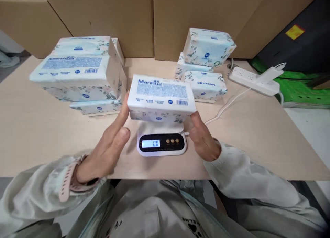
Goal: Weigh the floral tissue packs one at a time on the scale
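Note:
Between my two hands a pack of tissues (161,93) hangs over a small digital scale (162,143), hiding most of its weighing plate. The scale's lit display reads 0.0. My left hand (109,147) presses its fingers against the pack's left end, with the thumb raised off it. At the lower right corner of the same pack is my right hand (203,136); its fingers are partly hidden behind the pack. The pack is white and pale blue with a floral print, its barcode side facing up.
More tissue packs (77,69) are stacked at the left, and another group (210,47) stands at the back right. A white power strip (254,80) with a plugged-in adapter lies right, its cable (227,109) running toward the scale. Cardboard boxes (116,21) line the back.

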Tool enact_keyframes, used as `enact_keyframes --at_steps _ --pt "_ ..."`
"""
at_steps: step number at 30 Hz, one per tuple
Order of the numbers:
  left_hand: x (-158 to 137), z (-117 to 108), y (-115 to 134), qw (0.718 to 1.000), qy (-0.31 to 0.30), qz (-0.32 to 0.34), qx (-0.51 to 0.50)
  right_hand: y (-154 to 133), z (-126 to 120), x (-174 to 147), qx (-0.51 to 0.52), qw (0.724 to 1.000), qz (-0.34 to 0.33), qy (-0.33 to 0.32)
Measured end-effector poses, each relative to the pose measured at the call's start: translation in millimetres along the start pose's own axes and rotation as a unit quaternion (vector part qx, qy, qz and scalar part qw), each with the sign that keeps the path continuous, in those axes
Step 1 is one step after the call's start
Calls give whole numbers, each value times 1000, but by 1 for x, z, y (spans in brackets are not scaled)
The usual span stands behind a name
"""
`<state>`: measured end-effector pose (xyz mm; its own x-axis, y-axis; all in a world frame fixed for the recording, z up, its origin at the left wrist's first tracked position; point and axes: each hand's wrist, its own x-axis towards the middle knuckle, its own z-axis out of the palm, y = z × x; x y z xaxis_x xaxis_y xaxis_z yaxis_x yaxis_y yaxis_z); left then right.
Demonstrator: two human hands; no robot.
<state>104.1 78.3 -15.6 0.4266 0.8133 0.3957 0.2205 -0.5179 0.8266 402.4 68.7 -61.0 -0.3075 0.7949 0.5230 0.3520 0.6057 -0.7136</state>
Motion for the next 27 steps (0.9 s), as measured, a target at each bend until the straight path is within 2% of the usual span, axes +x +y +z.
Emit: enact_keyframes --at_steps 2,3,6,9,12,17,21,27 --pt "-17 -4 -4 999 -29 -6 19 3 2 -5 -2 1000 7 -29" --pt "-21 -4 -8 999 -38 0 23 5 2 -7 -3 1000 8 -24" --pt "-22 1 -23 998 -41 27 27 13 3 -9 -13 997 19 72" --pt "-15 5 -39 999 5 39 5 18 5 -9 -5 981 42 190" --pt "-9 5 -53 998 31 38 -32 19 6 -7 14 967 77 243" --pt "-7 3 -66 996 41 14 -81 16 7 -7 57 958 121 252" --pt "-7 2 -65 994 37 -26 -100 15 7 -7 73 953 141 259" --pt "-9 -1 -64 991 34 -39 -123 13 7 -6 71 937 190 285"
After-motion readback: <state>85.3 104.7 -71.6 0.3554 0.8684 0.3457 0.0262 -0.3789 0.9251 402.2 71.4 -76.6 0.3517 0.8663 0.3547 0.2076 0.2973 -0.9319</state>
